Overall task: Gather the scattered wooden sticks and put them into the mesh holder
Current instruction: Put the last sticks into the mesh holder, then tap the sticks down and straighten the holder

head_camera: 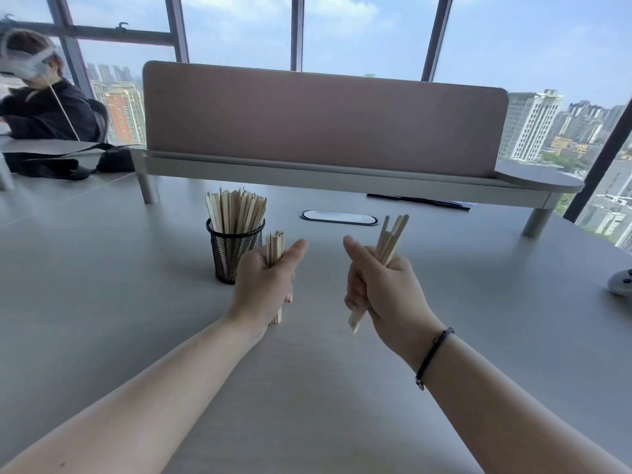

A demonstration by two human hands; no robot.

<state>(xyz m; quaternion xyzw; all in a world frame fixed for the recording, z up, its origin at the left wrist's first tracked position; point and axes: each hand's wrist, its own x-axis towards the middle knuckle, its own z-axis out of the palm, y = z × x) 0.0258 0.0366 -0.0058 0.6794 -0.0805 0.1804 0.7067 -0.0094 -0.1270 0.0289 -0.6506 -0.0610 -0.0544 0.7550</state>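
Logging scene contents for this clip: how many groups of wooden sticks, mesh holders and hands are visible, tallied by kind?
Stick groups: 3, one standing in the holder, one bundle in the left hand, one bundle in the right hand
Mesh holder: 1
Hands: 2, left hand and right hand
Total: 6
Single sticks are too many to count.

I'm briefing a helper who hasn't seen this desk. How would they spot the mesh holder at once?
Start at the long pink divider panel across the grey table. In front of its left end, just beyond the left hand, stands the mesh holder. It is a black wire cup, the only container there, packed with upright wooden sticks.
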